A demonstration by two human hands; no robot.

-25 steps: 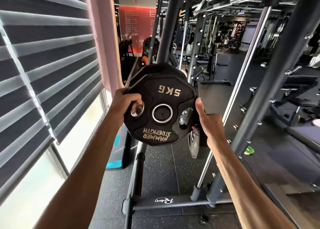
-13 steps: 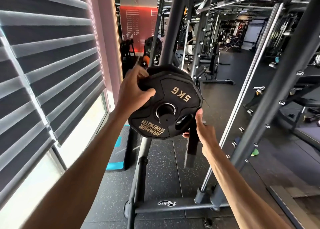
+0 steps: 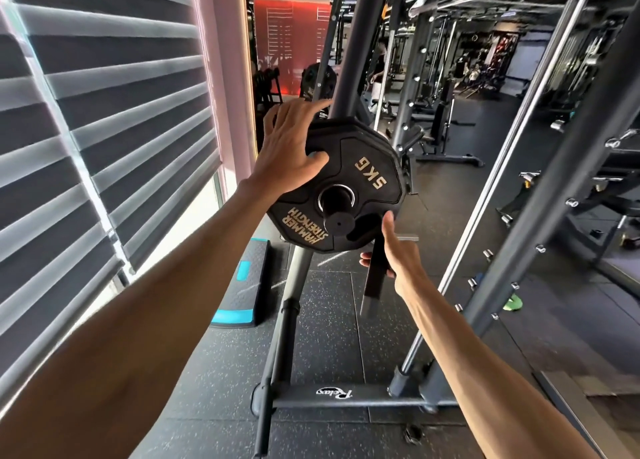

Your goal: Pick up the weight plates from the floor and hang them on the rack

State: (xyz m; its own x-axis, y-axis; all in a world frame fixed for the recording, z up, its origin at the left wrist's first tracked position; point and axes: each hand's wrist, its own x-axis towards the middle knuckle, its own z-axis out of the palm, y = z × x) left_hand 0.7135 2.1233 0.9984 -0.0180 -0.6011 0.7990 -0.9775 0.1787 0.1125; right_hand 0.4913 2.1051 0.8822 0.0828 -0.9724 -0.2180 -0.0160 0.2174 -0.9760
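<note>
Weight plate (image 3: 367, 167), black, marked 5KG and HAMMER STRENGTH: hung on a peg (image 3: 337, 221) of the rack (image 3: 349, 60), centre of view. The peg's capped end projects through the centre hole toward the near side. A second rim shows just behind the plate's far edge, but I cannot make out what it belongs to.

Left hand (image 3: 287, 146): laid on the plate's upper left. The fingers are spread and fairly straight over the rim, and the thumb lies flat on the face. The palm side is hidden.

Right hand (image 3: 401, 257): at the plate's lower right, with the thumb upright and its tip at the rim. The fingers pass behind a dark bar (image 3: 374, 278) hanging below the plate, and only their tips show on its left. Whether they grip anything cannot be told.

Both forearms are cut off at the near edge. The rack's base crossbar (image 3: 346, 403) rests on the speckled floor (image 3: 214, 372).
</note>
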